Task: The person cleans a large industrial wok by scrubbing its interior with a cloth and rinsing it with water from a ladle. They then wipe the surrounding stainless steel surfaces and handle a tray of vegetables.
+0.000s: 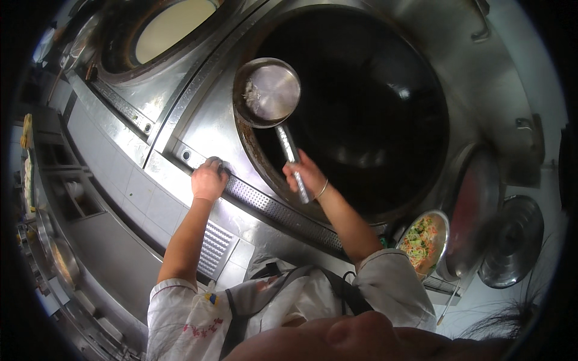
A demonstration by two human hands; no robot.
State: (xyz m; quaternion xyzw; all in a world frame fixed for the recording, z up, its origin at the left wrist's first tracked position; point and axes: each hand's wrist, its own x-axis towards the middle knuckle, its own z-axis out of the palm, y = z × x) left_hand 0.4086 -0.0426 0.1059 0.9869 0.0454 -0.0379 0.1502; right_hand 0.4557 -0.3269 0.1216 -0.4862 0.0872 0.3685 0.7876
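My right hand [305,173] grips the long metal handle of a round steel pan [273,92], like a saucepan or large scoop. The pan is over the left rim of a very large dark wok [361,108] set in a steel range. Some whitish bits lie at one side of the pan's shiny inside. My left hand [210,178] rests on the range's front ledge, at the perforated drain strip [257,196]. Its fingers curl down beside a small dark part, and whether they hold it is hidden.
A second large wok [113,49] with pale liquid [176,29] is at upper left. At right are a steel bowl of shredded vegetables [422,241], a large basin with reddish contents [469,205] and a round metal lid [512,241]. A steel counter [113,243] stands across the tiled floor.
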